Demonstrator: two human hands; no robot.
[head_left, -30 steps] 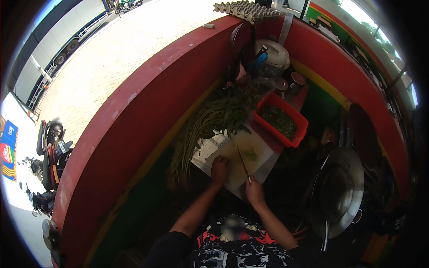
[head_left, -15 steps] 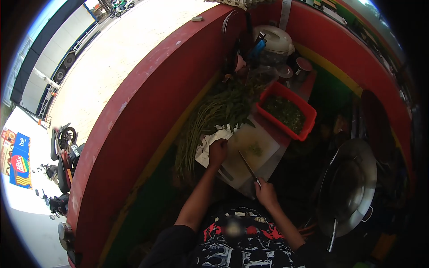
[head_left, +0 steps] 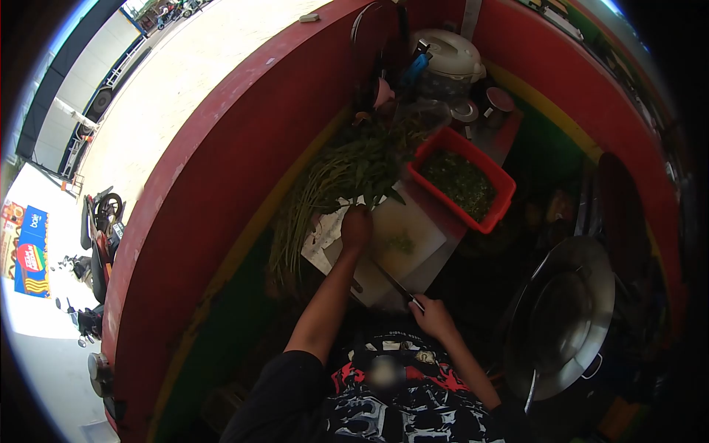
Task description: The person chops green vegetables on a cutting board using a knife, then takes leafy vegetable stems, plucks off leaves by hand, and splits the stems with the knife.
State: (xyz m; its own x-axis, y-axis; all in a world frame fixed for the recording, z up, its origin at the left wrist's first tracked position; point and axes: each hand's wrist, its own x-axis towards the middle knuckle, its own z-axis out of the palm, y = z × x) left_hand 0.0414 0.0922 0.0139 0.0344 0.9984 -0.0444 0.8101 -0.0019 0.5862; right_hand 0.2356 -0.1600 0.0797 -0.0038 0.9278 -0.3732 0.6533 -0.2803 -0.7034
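In the head view my right hand (head_left: 433, 317) is wrapped around the handle of a knife (head_left: 395, 280), whose blade points up and left across the near part of the white cutting board (head_left: 421, 221). A small heap of chopped greens (head_left: 401, 242) lies on the board. My left hand (head_left: 357, 227) is at the board's far left edge, by the leafy end of a pile of long-stemmed leafy greens (head_left: 325, 188). Its back faces me and its fingers are hidden, so I cannot see whether it holds any greens.
A red plastic basin (head_left: 506, 196) of cut greens stands beyond the board. Behind it are a rice cooker (head_left: 447, 55) and a lidded container (head_left: 498, 101). A large wok (head_left: 598, 295) is at right. A curved red wall (head_left: 221, 162) borders the left side.
My left hand has moved farther up, toward the leafy greens. My right hand and the knife have drawn back slightly toward me. The whole view has shifted a little.
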